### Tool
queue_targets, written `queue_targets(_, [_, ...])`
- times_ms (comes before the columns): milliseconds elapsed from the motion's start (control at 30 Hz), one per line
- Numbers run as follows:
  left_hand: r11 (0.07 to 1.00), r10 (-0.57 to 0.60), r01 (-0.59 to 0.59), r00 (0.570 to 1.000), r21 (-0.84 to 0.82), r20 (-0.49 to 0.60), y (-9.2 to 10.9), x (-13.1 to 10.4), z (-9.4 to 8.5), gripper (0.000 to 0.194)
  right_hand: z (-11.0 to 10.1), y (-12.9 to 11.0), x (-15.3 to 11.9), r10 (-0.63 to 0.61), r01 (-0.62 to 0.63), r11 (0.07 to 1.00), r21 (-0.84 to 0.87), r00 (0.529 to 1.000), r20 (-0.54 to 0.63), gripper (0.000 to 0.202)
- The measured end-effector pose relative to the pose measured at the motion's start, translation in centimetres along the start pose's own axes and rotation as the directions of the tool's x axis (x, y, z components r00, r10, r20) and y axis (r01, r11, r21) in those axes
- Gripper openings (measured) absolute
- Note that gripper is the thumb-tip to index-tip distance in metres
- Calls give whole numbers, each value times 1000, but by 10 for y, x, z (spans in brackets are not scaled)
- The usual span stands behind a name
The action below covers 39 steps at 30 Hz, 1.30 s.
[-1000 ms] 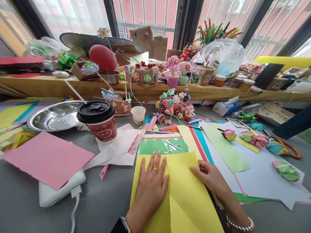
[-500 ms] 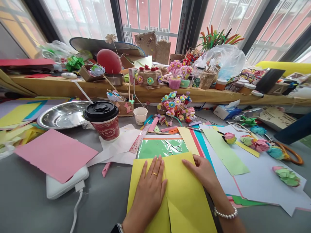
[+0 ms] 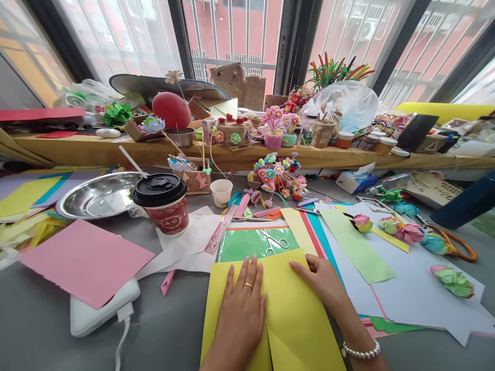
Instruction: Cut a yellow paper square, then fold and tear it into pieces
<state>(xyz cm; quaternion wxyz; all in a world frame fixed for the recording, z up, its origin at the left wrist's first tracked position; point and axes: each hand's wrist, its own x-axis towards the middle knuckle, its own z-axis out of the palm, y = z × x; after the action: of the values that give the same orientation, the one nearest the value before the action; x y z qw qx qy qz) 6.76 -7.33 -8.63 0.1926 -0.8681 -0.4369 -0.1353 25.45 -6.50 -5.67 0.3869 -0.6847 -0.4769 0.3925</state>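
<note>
A yellow folded paper (image 3: 292,319) lies at the bottom centre, its two flaps meeting along a seam down the middle. Flat on its left flap rests my left hand (image 3: 243,304), fingers extended, a gold ring on one of them. My right hand (image 3: 323,281) is at the upper right edge of the paper, thumb on top and the other fingers curled at the edge, gripping it. Just beyond the paper lie small scissors (image 3: 274,242) on a green sheet in clear plastic (image 3: 242,245).
Left are a pink sheet (image 3: 88,260) over a white power bank (image 3: 102,309), a lidded cup (image 3: 164,206) and a metal plate (image 3: 100,193). Right are a pale green strip (image 3: 358,245), paper flowers (image 3: 453,282) and orange-handled scissors (image 3: 460,245). Crafts crowd the ledge (image 3: 154,154).
The camera view has tilted slightly, so the scene sits a little lower. Both hands keep nearly the same places on the yellow paper.
</note>
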Motion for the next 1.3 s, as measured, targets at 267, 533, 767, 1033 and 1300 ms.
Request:
queue_targets(267, [993,-97,96,995,-66,-12,9,-3,4,49,2,3,-2,-10,10,999,-47,1000,-14,31])
queue_targets(533, [991,-107,108,994,-75,21,10,-2,4,48,0,5,1,-16,16,996,-85,1000,0,29])
queue_targets(767, [994,-80,82,996,-74,30,7,0,-1,48,-6,7,3,-1,3,996,-94,1000,28,27])
queue_targets(1033, [989,-119,123,992,-81,50,9,-4,1,50,-2,9,1,-15,15,992,-126,1000,2,33])
queue_targets(1300, [987,-131,136,990,-88,60,10,-4,3,50,2,10,-2,-17,14,987,-160,1000,-18,33])
